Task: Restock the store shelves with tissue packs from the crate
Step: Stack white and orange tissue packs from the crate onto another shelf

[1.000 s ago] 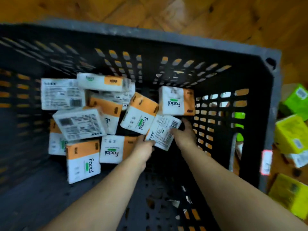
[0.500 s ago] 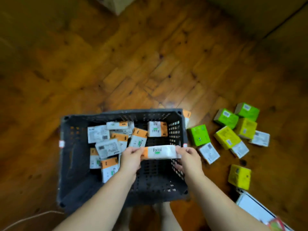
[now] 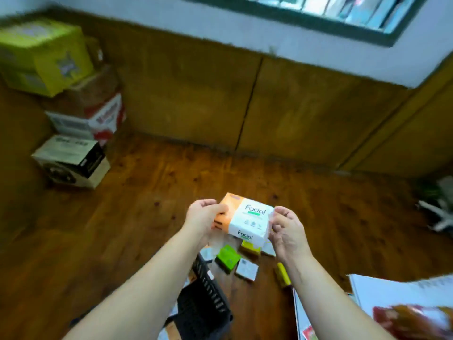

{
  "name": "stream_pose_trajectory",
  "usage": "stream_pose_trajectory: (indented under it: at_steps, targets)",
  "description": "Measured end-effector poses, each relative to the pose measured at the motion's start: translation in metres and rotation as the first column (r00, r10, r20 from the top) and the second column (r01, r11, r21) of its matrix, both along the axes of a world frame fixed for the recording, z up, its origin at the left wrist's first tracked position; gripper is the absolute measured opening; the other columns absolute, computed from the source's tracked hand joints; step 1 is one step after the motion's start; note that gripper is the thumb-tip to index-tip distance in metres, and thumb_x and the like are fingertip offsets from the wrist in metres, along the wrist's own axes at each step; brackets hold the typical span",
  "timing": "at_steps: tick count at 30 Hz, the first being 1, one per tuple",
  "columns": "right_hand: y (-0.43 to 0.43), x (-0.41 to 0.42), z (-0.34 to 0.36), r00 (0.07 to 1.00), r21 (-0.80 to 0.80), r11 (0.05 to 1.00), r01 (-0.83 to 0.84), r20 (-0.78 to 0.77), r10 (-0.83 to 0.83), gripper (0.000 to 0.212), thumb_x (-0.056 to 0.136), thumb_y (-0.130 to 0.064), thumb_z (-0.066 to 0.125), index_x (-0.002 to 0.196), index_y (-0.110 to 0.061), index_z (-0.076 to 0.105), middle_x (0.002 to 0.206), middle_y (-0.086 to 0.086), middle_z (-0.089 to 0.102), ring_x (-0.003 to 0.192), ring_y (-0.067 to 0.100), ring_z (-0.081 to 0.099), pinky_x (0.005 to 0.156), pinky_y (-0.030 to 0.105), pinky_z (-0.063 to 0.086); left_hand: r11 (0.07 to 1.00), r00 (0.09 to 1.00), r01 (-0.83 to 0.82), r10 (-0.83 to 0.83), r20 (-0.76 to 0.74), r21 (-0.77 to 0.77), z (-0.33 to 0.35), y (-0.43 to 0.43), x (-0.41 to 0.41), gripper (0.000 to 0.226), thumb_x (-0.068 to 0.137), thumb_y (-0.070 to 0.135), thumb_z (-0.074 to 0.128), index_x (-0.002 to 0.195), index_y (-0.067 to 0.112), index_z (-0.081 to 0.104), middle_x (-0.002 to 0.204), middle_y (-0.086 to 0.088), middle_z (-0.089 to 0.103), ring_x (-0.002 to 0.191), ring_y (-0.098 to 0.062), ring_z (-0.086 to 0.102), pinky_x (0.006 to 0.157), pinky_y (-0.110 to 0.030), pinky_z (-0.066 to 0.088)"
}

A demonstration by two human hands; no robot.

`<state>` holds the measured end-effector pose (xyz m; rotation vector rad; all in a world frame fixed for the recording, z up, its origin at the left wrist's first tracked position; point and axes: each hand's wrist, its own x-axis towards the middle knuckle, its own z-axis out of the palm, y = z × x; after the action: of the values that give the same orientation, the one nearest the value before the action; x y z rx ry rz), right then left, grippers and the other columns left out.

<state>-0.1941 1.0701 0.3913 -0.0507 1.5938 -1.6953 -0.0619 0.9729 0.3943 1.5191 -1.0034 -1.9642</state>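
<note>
I hold one white and orange "Facial" tissue pack (image 3: 247, 220) up in front of me with both hands. My left hand (image 3: 203, 218) grips its orange left end and my right hand (image 3: 285, 229) grips its white right end. Far below, between my forearms, a corner of the black plastic crate (image 3: 208, 298) shows on the wooden floor. Most of the crate is hidden by my left arm.
Green and yellow tissue packs (image 3: 226, 257) and a white one (image 3: 247, 268) lie scattered on the floor under the held pack. Stacked cardboard boxes (image 3: 73, 111) stand at the left by the wood-panelled wall (image 3: 294, 114). White papers or packaging (image 3: 397, 290) sit at the lower right.
Both hands have lifted the pack out of the crate to chest height. The view has swung up from the crate to the wall, and the pack has turned its front face towards me.
</note>
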Motion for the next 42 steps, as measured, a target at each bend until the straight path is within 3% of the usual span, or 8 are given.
stream_pose_trajectory:
  at_steps: [6, 11, 20, 24, 29, 33, 36, 42]
  targets:
    - [0.097, -0.060, 0.088, 0.936, -0.150, 0.973, 0.178, -0.279, -0.214, 0.021, 0.079, 0.010, 0.051, 0.081, -0.011, 0.051, 0.091, 0.018, 0.055, 0.082, 0.028, 0.059, 0.055, 0.026, 0.046, 0.938, 0.932, 0.339, -0.345, -0.110, -0.071, 0.095, 0.054, -0.093, 0.006, 0.082, -0.002, 0.060, 0.080, 0.002, 0.056, 0.067, -0.013, 0.053, 0.052, -0.018, 0.051, 0.052, -0.026, 0.042]
    - [0.221, -0.100, 0.151, 0.791, -0.323, 0.842, 0.431, -0.314, -0.525, 0.016, 0.064, -0.005, 0.059, 0.078, -0.012, 0.055, 0.087, 0.016, 0.059, 0.079, 0.027, 0.061, 0.063, 0.029, 0.046, 0.793, 0.787, 0.556, -0.599, -0.147, -0.249, 0.165, 0.160, -0.175, 0.010, 0.081, 0.000, 0.065, 0.078, 0.006, 0.059, 0.075, -0.013, 0.059, 0.066, -0.022, 0.057, 0.063, -0.033, 0.049]
    - [0.413, -0.114, 0.192, 0.522, -0.385, 0.633, 0.672, -0.360, -0.773, 0.020, 0.089, -0.001, 0.052, 0.077, -0.017, 0.054, 0.070, -0.002, 0.066, 0.071, 0.013, 0.061, 0.046, 0.020, 0.047, 0.574, 0.531, 0.719, -0.818, -0.223, -0.392, 0.203, 0.343, -0.252, 0.022, 0.078, 0.010, 0.073, 0.089, 0.011, 0.053, 0.084, -0.011, 0.064, 0.073, -0.021, 0.062, 0.076, -0.037, 0.055]
    - [0.467, -0.117, 0.191, 0.467, -0.315, 0.613, 0.725, -0.430, -0.773, 0.020, 0.087, -0.004, 0.056, 0.097, -0.022, 0.058, 0.087, -0.002, 0.066, 0.075, 0.013, 0.060, 0.055, 0.024, 0.047, 0.467, 0.421, 0.761, -0.884, -0.204, -0.450, 0.203, 0.401, -0.277, 0.022, 0.077, 0.008, 0.073, 0.078, 0.012, 0.051, 0.074, -0.011, 0.061, 0.064, -0.022, 0.058, 0.069, -0.035, 0.049]
    - [0.514, -0.139, 0.187, 0.368, -0.244, 0.499, 0.832, -0.431, -0.824, 0.035, 0.082, -0.004, 0.064, 0.111, -0.022, 0.056, 0.094, 0.000, 0.064, 0.077, 0.016, 0.059, 0.064, 0.029, 0.047, 0.216, 0.272, 0.742, -0.962, -0.009, -0.635, 0.207, 0.449, -0.312, 0.011, 0.080, 0.008, 0.067, 0.074, 0.017, 0.061, 0.073, -0.004, 0.062, 0.069, -0.018, 0.057, 0.062, -0.025, 0.044]
    - [0.534, -0.171, 0.179, 0.295, -0.190, 0.403, 0.895, -0.426, -0.855, 0.036, 0.081, -0.008, 0.067, 0.114, -0.015, 0.055, 0.103, 0.008, 0.065, 0.089, 0.026, 0.062, 0.060, 0.027, 0.046, -0.146, 0.203, 0.645, -0.913, 0.353, -0.750, 0.207, 0.474, -0.355, 0.015, 0.077, 0.024, 0.065, 0.088, 0.016, 0.071, 0.096, -0.014, 0.070, 0.096, -0.029, 0.063, 0.074, -0.030, 0.046]
    - [0.546, -0.203, 0.174, 0.269, -0.147, 0.365, 0.919, -0.442, -0.856, 0.040, 0.079, -0.007, 0.068, 0.117, -0.011, 0.055, 0.107, 0.011, 0.066, 0.090, 0.025, 0.064, 0.057, 0.026, 0.046, -0.346, 0.181, 0.567, -0.833, 0.523, -0.748, 0.210, 0.490, -0.393, 0.041, 0.087, 0.026, 0.059, 0.127, 0.020, 0.056, 0.118, -0.006, 0.065, 0.113, -0.025, 0.057, 0.090, -0.028, 0.043]
    - [0.555, -0.248, 0.160, 0.296, 0.020, 0.338, 0.941, -0.533, -0.792, 0.043, 0.068, 0.000, 0.075, 0.109, -0.011, 0.062, 0.102, 0.011, 0.069, 0.081, 0.021, 0.063, 0.059, 0.025, 0.045, -0.749, 0.120, 0.365, -0.551, 0.826, -0.553, 0.206, 0.504, -0.458, 0.051, 0.080, 0.030, 0.061, 0.129, 0.027, 0.048, 0.126, -0.002, 0.057, 0.118, -0.025, 0.048, 0.092, -0.033, 0.042]
